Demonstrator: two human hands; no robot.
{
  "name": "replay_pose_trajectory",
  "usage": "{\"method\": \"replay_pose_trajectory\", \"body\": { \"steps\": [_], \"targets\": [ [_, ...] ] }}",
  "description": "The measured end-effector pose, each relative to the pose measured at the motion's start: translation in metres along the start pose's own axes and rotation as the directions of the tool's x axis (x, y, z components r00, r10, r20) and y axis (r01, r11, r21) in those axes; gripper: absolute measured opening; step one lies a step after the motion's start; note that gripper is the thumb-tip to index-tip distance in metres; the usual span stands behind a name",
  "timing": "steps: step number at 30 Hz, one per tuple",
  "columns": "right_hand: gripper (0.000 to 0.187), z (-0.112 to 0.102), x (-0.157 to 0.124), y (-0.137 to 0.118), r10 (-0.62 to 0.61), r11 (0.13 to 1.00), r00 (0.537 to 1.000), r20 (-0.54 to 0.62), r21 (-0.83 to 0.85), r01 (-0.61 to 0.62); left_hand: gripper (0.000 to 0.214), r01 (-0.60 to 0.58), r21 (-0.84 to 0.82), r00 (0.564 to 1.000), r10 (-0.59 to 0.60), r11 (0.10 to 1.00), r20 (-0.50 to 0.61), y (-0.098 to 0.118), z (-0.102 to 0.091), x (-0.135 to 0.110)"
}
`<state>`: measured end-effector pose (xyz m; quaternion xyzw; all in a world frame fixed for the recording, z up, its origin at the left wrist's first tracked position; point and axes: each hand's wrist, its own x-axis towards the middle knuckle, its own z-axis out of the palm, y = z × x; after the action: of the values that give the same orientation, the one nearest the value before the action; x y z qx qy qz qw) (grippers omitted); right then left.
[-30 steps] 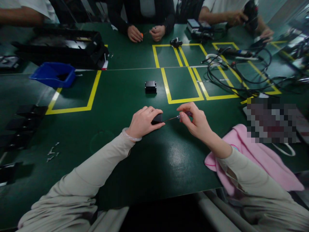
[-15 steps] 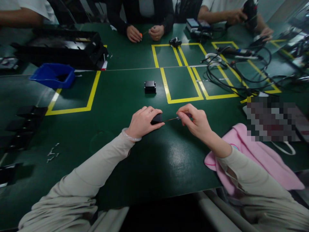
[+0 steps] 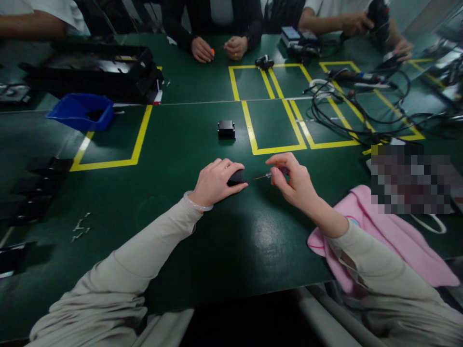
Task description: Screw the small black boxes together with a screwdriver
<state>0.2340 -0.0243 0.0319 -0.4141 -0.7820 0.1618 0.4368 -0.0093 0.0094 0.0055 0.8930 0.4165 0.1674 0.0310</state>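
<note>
Here, left hand (image 3: 216, 183) clamps small black part (image 3: 236, 177) against green table (image 3: 181, 144). Right hand (image 3: 293, 182) pinches screwdriver (image 3: 265, 176), tip at part's side. Step judged: screw driving; next calls for steady axial twist.

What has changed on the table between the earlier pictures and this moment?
Almost nothing. The right hand turned its fingers slightly on the small screwdriver, whose tip stays at the small black part. The left hand still holds that part down on the green table. The black block farther away and the pink cloth have not moved.
</note>
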Motion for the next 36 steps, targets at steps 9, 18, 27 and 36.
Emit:
{"method": "replay_pose_trajectory", "body": {
  "steps": [9,18,27,36],
  "targets": [
    [0.007,0.0008,-0.0002,-0.0005,-0.044,0.999,0.999,0.001,0.023,0.044,0.044,-0.004,0.0,1.0,0.004,1.0,-0.004,-0.0007,0.0012,-0.0003],
    [0.012,-0.0009,0.001,-0.0011,-0.055,0.998,0.998,0.019,0.024,0.055,0.044,-0.002,0.008,1.0,0.002,1.0,-0.008,-0.0013,0.0025,-0.0004],
    [0.013,-0.001,0.0009,0.002,0.001,0.999,1.0,0.021,0.052,-0.002,0.044,-0.008,0.007,1.0,0.008,1.0,-0.01,-0.0001,0.0017,-0.0002],
    [0.011,-0.0003,0.0002,0.0019,0.0,0.999,1.0,0.007,0.053,-0.001,0.045,-0.004,0.0,1.0,0.004,1.0,-0.009,-0.0016,0.002,-0.0005]
  ]
}}
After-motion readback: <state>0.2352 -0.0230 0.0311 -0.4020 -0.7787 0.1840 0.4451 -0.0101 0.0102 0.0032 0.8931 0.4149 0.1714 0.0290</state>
